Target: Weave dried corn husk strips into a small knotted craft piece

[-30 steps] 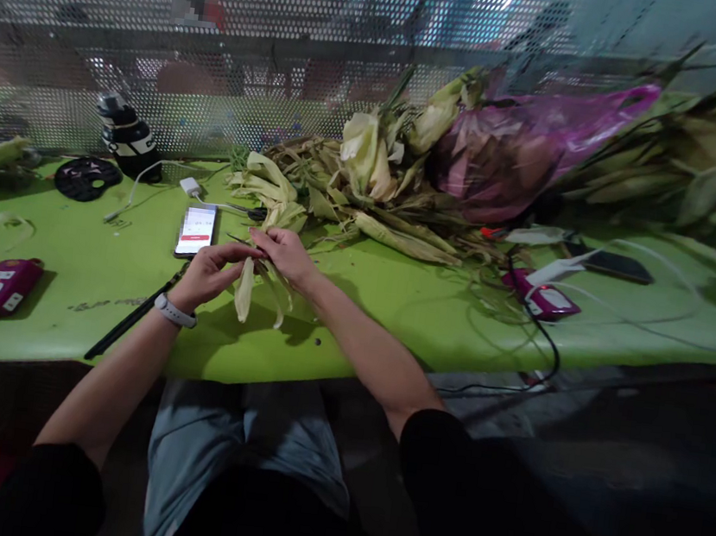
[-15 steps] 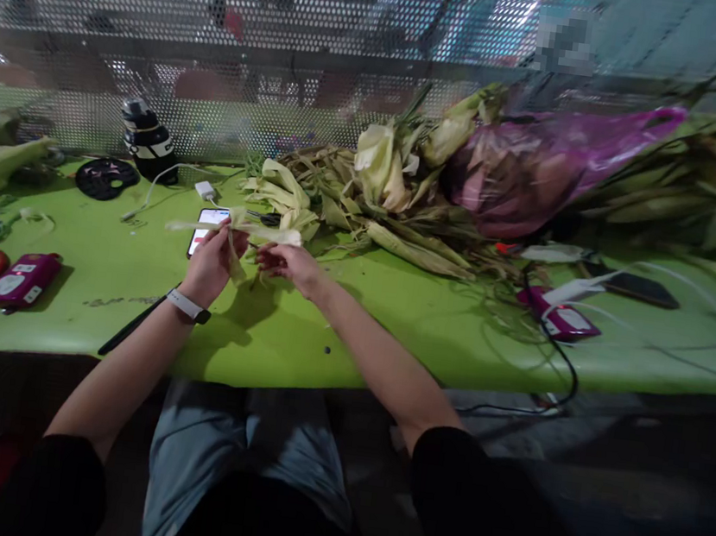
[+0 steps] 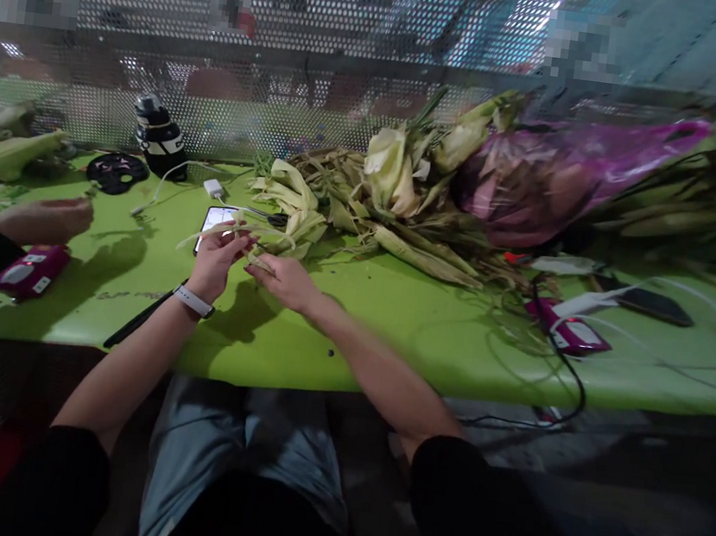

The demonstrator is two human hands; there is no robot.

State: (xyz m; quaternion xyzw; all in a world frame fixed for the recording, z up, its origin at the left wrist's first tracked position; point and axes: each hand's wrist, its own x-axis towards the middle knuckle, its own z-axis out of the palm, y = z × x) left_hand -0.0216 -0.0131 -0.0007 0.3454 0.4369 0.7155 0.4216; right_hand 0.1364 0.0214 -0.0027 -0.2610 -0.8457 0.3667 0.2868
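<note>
Pale strips of corn husk (image 3: 260, 233) run between my two hands above the green table. My left hand (image 3: 219, 260) is closed on the husk, thumb and fingers pinched together. Close beside it, my right hand (image 3: 282, 279) pinches the lower part of the same husk; its fingertips are partly hidden. A lit phone (image 3: 216, 218) lies just behind my left hand and is partly covered by it. Beyond my hands, loose pale husks (image 3: 294, 199) lie at the front of a larger husk pile (image 3: 348, 188).
Another person's hand (image 3: 44, 219) reaches in at the left over a purple box (image 3: 31, 271). A dark bottle (image 3: 160, 139) stands near the perforated screen (image 3: 253, 107). A pink plastic bag (image 3: 524, 193), a second purple box (image 3: 569, 329) and cables occupy the right of the green table (image 3: 388, 341).
Another person's hand has come in from the left, over the scissors and purple box. My hands stay close together; the husk's wide pale end no longer sticks out above my right hand.
</note>
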